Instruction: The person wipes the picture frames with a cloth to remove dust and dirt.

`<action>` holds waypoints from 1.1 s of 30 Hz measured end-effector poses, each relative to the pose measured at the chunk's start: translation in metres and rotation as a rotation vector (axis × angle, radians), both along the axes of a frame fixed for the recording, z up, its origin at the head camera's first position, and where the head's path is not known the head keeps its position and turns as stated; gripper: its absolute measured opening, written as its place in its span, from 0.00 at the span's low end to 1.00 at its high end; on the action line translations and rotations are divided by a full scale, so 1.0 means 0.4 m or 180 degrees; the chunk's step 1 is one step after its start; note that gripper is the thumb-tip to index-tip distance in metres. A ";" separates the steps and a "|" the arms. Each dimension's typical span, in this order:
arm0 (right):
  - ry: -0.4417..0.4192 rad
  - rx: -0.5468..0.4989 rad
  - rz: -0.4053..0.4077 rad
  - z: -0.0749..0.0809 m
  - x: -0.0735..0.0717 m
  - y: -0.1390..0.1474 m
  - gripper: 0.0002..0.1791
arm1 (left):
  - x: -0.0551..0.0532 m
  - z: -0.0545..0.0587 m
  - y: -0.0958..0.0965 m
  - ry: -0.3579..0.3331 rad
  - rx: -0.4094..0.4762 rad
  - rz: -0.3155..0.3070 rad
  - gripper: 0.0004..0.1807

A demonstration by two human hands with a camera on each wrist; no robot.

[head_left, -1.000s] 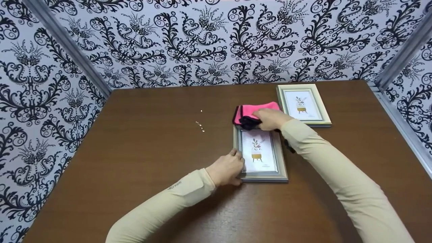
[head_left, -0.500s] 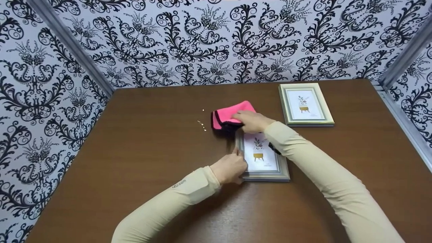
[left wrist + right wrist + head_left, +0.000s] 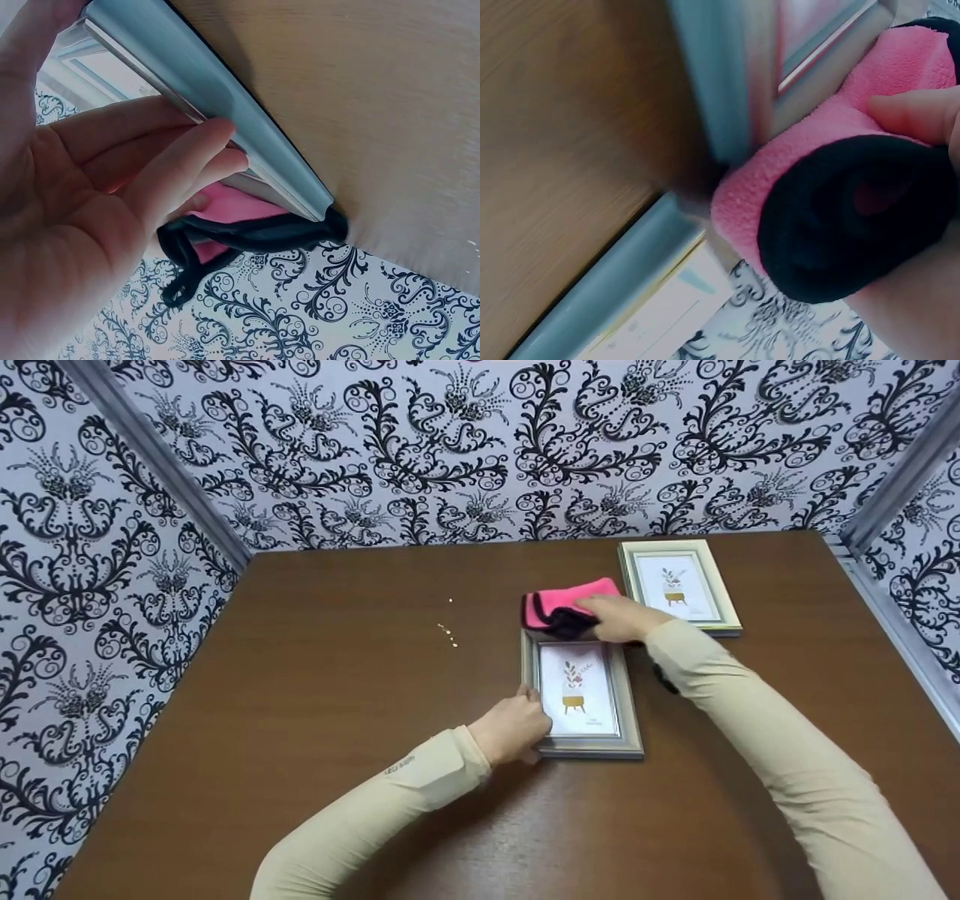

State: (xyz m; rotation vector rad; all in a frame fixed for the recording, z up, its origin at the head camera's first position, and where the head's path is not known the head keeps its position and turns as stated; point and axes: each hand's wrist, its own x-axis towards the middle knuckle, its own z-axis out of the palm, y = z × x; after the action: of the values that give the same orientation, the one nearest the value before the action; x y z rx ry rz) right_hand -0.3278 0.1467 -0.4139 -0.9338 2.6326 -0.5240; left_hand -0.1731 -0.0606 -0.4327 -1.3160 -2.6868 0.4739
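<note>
Black-and-white scroll wallpaper (image 3: 420,450) backs a brown counter (image 3: 337,682). Left hand (image 3: 514,727): fingers bent, gripping the near-left side of a silver-toned picture frame (image 3: 581,690), which lies between the hands. Right hand (image 3: 619,617): fingers curled round a folded pink cloth (image 3: 570,604) with black edging, at the frame's far rim. Second picture frame (image 3: 675,585) lies just beyond the right hand. Judgement: for even wiping, brace firmly with the left, flatten the cloth, follow the rim into both corners.

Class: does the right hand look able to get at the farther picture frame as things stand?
Probably yes: the right hand is close to the farther frame, with nothing seen between them, though the pink cloth it holds could hinder gripping.
</note>
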 end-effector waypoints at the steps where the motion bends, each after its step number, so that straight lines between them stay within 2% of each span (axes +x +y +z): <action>1: 0.0031 -0.0037 0.0011 0.000 -0.003 0.009 0.31 | 0.000 -0.001 -0.001 0.0021 -0.0001 -0.0001 0.13; 4: 0.0140 -0.0110 0.0064 -0.001 -0.013 0.024 0.23 | 0.002 -0.002 -0.002 0.0048 0.0006 0.0026 0.15; 7: 0.0139 0.0000 0.0037 0.005 -0.017 0.015 0.17 | 0.004 -0.004 -0.004 0.0051 0.0011 0.0056 0.16; 13: 0.0003 0.0401 -0.0082 0.021 -0.013 -0.065 0.15 | 0.003 -0.005 -0.010 -0.0081 0.0002 0.0064 0.15; 16: 0.0071 0.0479 -0.0027 0.021 -0.006 -0.114 0.16 | 0.002 -0.004 -0.011 -0.0139 0.0008 0.0061 0.15; 23: 0.0422 0.0255 0.0389 -0.001 0.006 -0.192 0.19 | -0.006 -0.006 -0.005 -0.0003 -0.0020 -0.0044 0.15; 27: 0.0366 0.0048 0.0333 -0.011 0.006 -0.194 0.23 | -0.007 -0.004 -0.004 -0.0038 -0.0009 -0.0033 0.14; 33: 0.0239 -0.0260 0.0278 -0.012 0.001 -0.155 0.14 | 0.002 -0.001 0.004 -0.0033 -0.0127 0.0041 0.13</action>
State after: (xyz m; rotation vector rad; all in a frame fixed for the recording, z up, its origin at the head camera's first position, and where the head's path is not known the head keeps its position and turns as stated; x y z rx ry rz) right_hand -0.3273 0.0849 -0.4188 -1.1084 2.6394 -0.5897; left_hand -0.1721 -0.0589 -0.4331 -1.3157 -2.7095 0.5263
